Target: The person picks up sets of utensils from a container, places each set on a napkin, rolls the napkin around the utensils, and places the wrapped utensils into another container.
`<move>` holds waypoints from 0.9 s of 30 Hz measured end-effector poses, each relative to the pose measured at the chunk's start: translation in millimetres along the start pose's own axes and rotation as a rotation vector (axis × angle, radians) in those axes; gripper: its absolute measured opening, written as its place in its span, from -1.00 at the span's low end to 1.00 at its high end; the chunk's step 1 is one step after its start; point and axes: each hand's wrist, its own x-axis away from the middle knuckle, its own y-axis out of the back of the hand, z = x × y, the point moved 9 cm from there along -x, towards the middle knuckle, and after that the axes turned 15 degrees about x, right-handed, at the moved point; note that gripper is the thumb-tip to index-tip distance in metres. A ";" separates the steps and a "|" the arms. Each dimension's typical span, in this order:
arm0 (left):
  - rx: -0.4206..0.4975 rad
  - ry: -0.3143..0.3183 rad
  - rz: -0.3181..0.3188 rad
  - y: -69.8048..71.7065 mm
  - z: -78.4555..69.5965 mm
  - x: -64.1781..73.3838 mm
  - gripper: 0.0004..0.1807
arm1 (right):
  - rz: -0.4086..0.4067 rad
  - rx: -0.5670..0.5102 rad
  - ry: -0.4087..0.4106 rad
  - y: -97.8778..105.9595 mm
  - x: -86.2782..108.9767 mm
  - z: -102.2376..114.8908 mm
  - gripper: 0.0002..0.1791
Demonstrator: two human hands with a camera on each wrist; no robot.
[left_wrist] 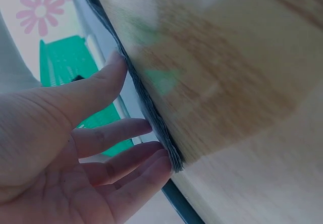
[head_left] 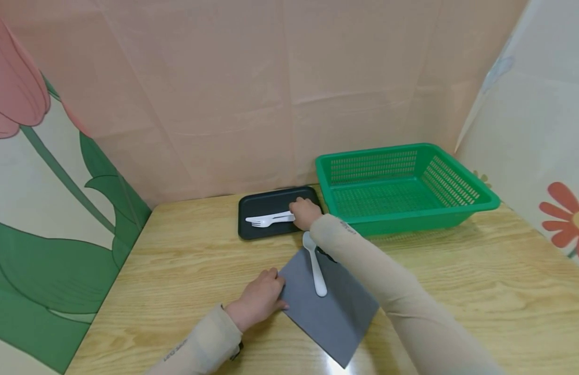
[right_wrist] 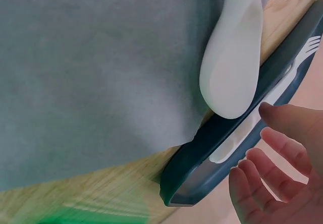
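Note:
A folded grey napkin (head_left: 333, 312) lies turned at an angle on the table, with a white spoon (head_left: 319, 271) on top, its bowl toward the far corner. At the napkin's left corner is my left hand (head_left: 258, 302); in the left wrist view its thumb and fingertips touch the layered edge, spread apart. My right hand (head_left: 306, 212) reaches over the right end of a black tray (head_left: 275, 199). In that tray lie a white knife (head_left: 257, 217) and a white fork (head_left: 270, 222). The right wrist view shows the hand's fingers loosely bent and apart near the handles.
A green basket (head_left: 411, 221) stands at the back right, close beside the tray. Behind both rises a pink sheet (head_left: 223, 104). The wooden table (head_left: 186, 250) extends to either side, with flower-printed sheets at left and right.

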 end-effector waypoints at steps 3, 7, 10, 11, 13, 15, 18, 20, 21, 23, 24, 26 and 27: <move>0.000 0.004 0.002 0.0 -0.1 0.2 -0.58 | 0.006 0.007 -0.006 -1.7 -0.4 0.2 -0.75; -0.003 0.004 0.001 -0.2 0.0 0.1 -0.57 | 0.001 0.014 -0.013 -4.1 -1.1 0.3 -0.76; -0.006 0.001 -0.002 -0.3 0.1 0.2 -0.57 | -0.002 0.014 -0.020 -6.0 -1.9 -0.2 -0.76; -0.007 -0.001 -0.003 -0.5 0.2 0.3 -0.57 | -0.005 0.015 -0.021 -6.2 -2.1 -0.2 -0.77; -0.010 -0.002 -0.004 -1.1 0.4 0.4 -0.57 | -0.008 0.018 -0.022 -6.8 -2.7 -0.2 -0.77; -0.012 -0.006 -0.006 -1.2 0.3 0.3 -0.57 | -0.011 0.023 -0.022 -7.2 -3.3 -0.3 -0.77; -0.015 -0.009 -0.010 -1.3 0.3 -0.2 -0.57 | -0.014 0.024 -0.022 -8.1 -4.1 -0.3 -0.77; -0.014 -0.009 -0.011 -1.5 0.8 -0.3 -0.56 | -0.013 0.023 -0.022 -8.7 -4.6 -0.6 -0.77; -0.013 -0.008 -0.010 -1.7 1.0 -0.5 -0.56 | -0.010 0.021 -0.023 -9.2 -4.9 -0.8 -0.77; -0.011 -0.005 -0.009 -2.2 1.7 -0.5 -0.56 | -0.005 0.017 -0.024 -10.1 -5.4 -1.0 -0.77; -0.009 -0.004 -0.007 -2.3 1.9 -0.5 -0.56 | -0.001 0.016 -0.025 -10.8 -5.7 -1.2 -0.77; -0.010 -0.004 -0.008 -2.5 2.0 -1.0 -0.56 | 0.001 0.015 -0.026 -12.0 -6.2 -1.3 -0.77; -0.010 -0.004 -0.007 -2.6 2.1 -1.2 -0.55 | 0.002 0.015 -0.025 -12.9 -6.4 -1.3 -0.77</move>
